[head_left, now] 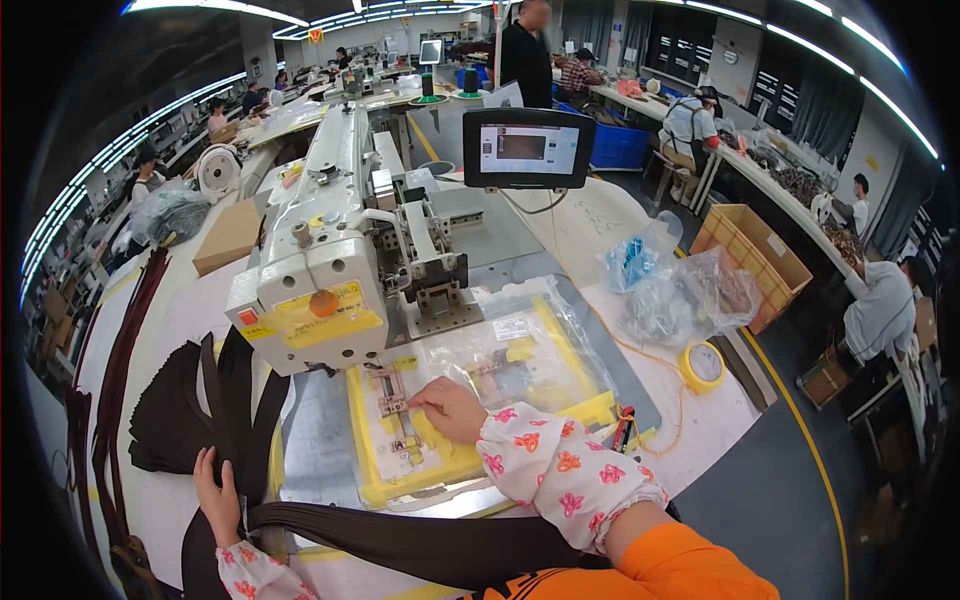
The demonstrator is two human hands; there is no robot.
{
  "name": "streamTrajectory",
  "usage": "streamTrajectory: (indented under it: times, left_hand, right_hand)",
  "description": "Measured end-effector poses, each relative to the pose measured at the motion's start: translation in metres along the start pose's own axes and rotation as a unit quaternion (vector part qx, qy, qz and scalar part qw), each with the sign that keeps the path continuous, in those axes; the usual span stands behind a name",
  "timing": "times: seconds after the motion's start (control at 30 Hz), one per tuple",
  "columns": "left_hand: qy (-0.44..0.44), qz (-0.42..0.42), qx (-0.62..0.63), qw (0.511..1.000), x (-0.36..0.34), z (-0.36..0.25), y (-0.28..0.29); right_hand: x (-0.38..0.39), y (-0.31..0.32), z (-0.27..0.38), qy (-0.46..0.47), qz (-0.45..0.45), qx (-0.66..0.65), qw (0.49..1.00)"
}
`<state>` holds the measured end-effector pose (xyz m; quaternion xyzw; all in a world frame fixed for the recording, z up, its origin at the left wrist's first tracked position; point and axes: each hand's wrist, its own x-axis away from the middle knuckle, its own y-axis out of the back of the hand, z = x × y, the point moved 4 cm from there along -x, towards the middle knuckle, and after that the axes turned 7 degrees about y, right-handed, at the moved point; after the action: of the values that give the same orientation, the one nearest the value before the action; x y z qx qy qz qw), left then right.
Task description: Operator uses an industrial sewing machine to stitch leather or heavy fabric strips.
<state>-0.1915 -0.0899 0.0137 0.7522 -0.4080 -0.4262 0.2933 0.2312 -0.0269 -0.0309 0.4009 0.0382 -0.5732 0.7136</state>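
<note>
The lower edge cut off my bright orange top (690, 568) and the white sleeve with pink flowers (252, 572) below my left hand (219, 497). The flowered right sleeve (565, 468) hid part of the long dark brown fabric strip (400, 538). Whether my right fingers (427, 396) touched the flat clear plastic template with yellow borders (361, 440), I couldn't tell; its dark marks were too small to read. So were the lines on the black-framed rectangular screen (524, 147).
</note>
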Motion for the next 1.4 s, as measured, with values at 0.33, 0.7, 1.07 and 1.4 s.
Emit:
streamTrajectory:
  times: [0.33,0.7,1.07,1.4]
  left_hand:
    - [-0.01,-0.013,-0.003,1.0,0.001,0.0,0.008]
    - [0.007,-0.058,-0.019,0.998,0.002,-0.017,0.006]
    - [0.018,-0.062,-0.019,0.998,0.008,-0.008,0.009]
    - [0.032,-0.061,-0.044,0.997,-0.049,-0.045,0.034]
  right_hand:
    - [-0.009,0.0,0.009,0.003,-0.003,-0.026,1.0]
    - [0.001,0.01,0.011,-0.055,0.007,-0.015,0.998]
    - [-0.006,0.008,0.012,-0.048,0.034,-0.023,0.998]
    - [0.006,0.021,-0.002,-0.068,0.024,0.029,0.997]
